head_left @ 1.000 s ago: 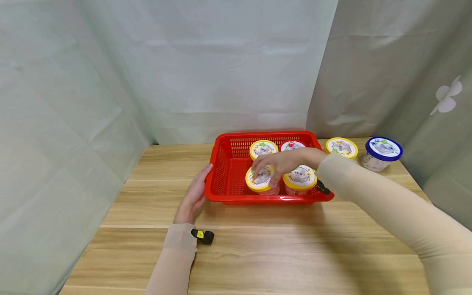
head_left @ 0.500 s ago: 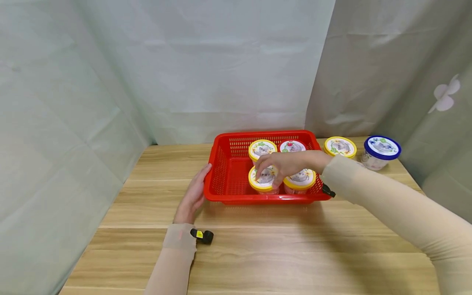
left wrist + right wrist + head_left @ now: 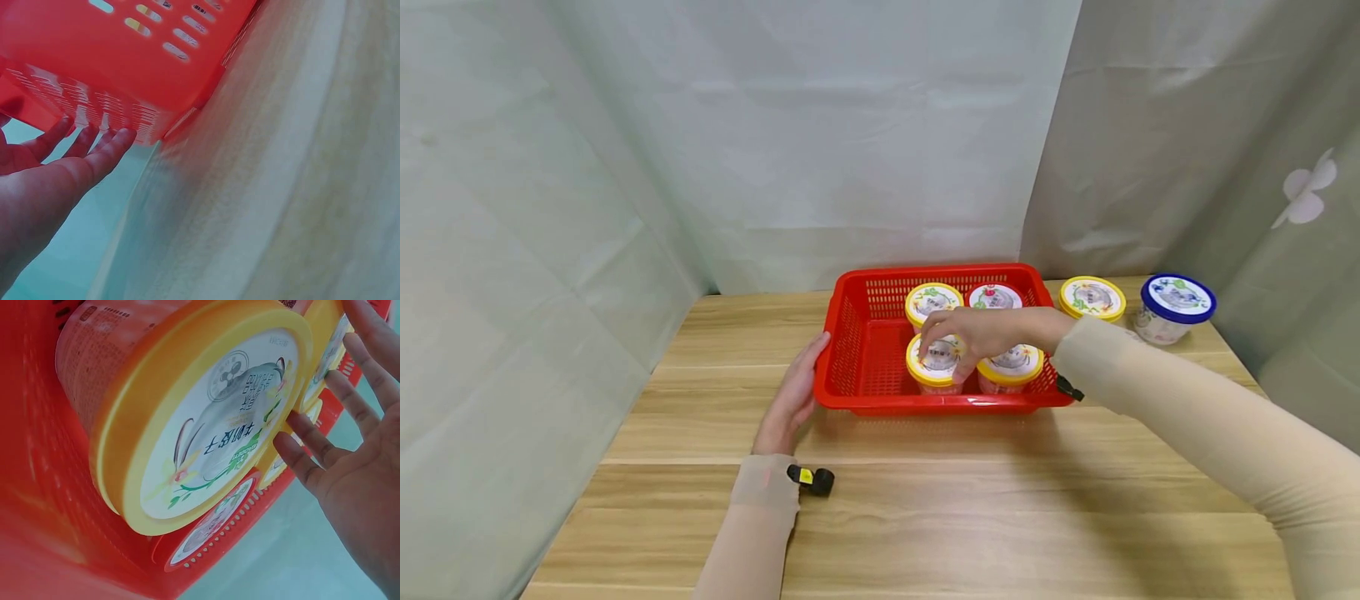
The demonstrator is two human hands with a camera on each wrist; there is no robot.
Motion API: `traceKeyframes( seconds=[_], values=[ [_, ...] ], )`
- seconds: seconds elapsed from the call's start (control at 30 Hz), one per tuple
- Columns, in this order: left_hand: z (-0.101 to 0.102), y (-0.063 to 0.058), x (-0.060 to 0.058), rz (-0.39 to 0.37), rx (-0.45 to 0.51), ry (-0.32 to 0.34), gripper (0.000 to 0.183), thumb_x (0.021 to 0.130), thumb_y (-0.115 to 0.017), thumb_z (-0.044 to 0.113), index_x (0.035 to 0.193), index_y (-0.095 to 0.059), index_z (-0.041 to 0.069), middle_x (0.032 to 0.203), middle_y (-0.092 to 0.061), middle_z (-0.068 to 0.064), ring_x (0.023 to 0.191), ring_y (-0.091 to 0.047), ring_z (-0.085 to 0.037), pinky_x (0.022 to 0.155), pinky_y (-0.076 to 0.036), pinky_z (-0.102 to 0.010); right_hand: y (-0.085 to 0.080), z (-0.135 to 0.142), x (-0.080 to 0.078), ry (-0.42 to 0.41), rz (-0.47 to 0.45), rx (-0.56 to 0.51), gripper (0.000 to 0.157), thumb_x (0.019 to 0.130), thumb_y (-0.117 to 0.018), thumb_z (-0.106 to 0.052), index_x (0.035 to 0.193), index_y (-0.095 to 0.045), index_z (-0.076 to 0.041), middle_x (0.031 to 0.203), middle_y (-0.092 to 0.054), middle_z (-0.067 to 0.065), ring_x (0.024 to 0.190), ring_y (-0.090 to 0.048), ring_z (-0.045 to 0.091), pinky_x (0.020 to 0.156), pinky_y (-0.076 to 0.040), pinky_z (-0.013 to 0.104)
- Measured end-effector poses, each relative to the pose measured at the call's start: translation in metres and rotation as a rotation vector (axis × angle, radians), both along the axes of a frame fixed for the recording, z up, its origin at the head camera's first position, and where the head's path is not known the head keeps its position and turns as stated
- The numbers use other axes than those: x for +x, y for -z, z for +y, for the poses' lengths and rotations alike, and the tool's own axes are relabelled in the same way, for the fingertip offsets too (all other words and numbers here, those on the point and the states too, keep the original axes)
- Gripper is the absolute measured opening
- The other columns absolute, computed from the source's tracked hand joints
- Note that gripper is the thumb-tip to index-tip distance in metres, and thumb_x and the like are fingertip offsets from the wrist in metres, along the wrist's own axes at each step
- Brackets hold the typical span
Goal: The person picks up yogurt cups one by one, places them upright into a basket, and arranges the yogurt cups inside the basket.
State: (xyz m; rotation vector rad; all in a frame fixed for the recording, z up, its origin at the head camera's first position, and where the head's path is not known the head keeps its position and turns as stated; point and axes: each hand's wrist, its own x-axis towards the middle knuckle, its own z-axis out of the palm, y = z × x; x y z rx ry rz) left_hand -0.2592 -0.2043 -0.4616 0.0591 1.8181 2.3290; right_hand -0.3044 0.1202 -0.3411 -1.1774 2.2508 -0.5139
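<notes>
A red plastic basket [image 3: 925, 405] holds several lidded tubs. My left hand [image 3: 792, 393] rests against the basket's left end; in the left wrist view its extended fingers touch the slotted wall. Over the front-left yellow-lidded tub [image 3: 938, 367] my right hand [image 3: 981, 332] hangs with spread, slightly bent fingers, the fingertips at the lid. Close beside it stands the front-right yellow-lidded tub [image 3: 219, 437], large in the right wrist view. Behind these are another yellow-lidded tub [image 3: 932, 302] and a red-lidded tub [image 3: 995, 297], the latter partly hidden by my right hand.
Right of the basket, a yellow-lidded tub [image 3: 1093, 297] and a blue-lidded tub [image 3: 1177, 307] stand on the wooden table [image 3: 910, 508]. My right forearm passes in front of them. Pale curtains [image 3: 880, 150] hang behind and at both sides.
The front-left yellow-lidded tub has shifted slightly right, towards its neighbour, along with my right hand. During the last half second both are nearly still. My left hand stays at the basket.
</notes>
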Motion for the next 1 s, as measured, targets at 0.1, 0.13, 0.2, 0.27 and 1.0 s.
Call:
traceKeyframes(
  seconds=[0.1, 0.13, 0.2, 0.27, 1.0],
  values=[
    [-0.0002, 0.0005, -0.0005, 0.003, 0.005, 0.001, 0.057, 0.112, -0.044, 0.045, 0.155, -0.04, 0.009, 0.13, -0.055, -0.013, 0.106, -0.061, -0.016, 0.086, -0.057, -0.026, 0.0001, -0.0005, -0.0003, -0.012, 0.024, 0.004, 0.054, 0.086, -0.087, -0.025, 0.136, -0.065, -0.024, 0.149, -0.046, 0.001, 0.138, -0.04, 0.026, 0.114, -0.041, 0.053],
    [-0.0004, 0.0007, -0.0008, 0.005, 0.006, 0.001, 0.057, 0.112, -0.044, 0.045, 0.156, -0.039, 0.009, 0.131, -0.055, -0.013, 0.107, -0.061, -0.017, 0.086, -0.057, -0.026, 0.0003, -0.0009, -0.0005, -0.019, 0.035, 0.005, 0.055, 0.086, -0.087, -0.025, 0.136, -0.065, -0.024, 0.149, -0.046, 0.001, 0.138, -0.041, 0.026, 0.114, -0.041, 0.052],
    [-0.0004, 0.001, -0.0012, 0.008, 0.002, 0.004, 0.058, 0.112, -0.043, 0.045, 0.156, -0.038, 0.008, 0.131, -0.055, -0.013, 0.107, -0.061, -0.016, 0.087, -0.057, -0.026, 0.0004, -0.0018, -0.0007, -0.028, 0.049, 0.008, 0.056, 0.086, -0.087, -0.025, 0.137, -0.064, -0.024, 0.149, -0.046, 0.001, 0.138, -0.042, 0.026, 0.114, -0.041, 0.052],
    [-0.0005, 0.0011, -0.0012, 0.003, 0.006, 0.0, 0.057, 0.112, -0.044, 0.045, 0.156, -0.039, 0.009, 0.131, -0.055, -0.013, 0.107, -0.061, -0.017, 0.087, -0.057, -0.026, 0.0006, -0.0025, -0.0008, -0.032, 0.064, 0.014, 0.057, 0.086, -0.087, -0.025, 0.137, -0.063, -0.024, 0.149, -0.046, 0.002, 0.138, -0.042, 0.026, 0.115, -0.04, 0.052],
    [0.0003, -0.0008, 0.0004, 0.002, -0.001, -0.002, 0.054, 0.112, -0.043, 0.044, 0.155, -0.042, 0.01, 0.132, -0.055, -0.014, 0.106, -0.061, -0.018, 0.086, -0.058, -0.027, -0.0025, 0.005, -0.0006, -0.019, 0.056, 0.06, 0.06, 0.091, -0.082, -0.023, 0.147, -0.06, -0.027, 0.155, -0.041, 0.004, 0.143, -0.037, 0.032, 0.117, -0.036, 0.057]
  ],
)
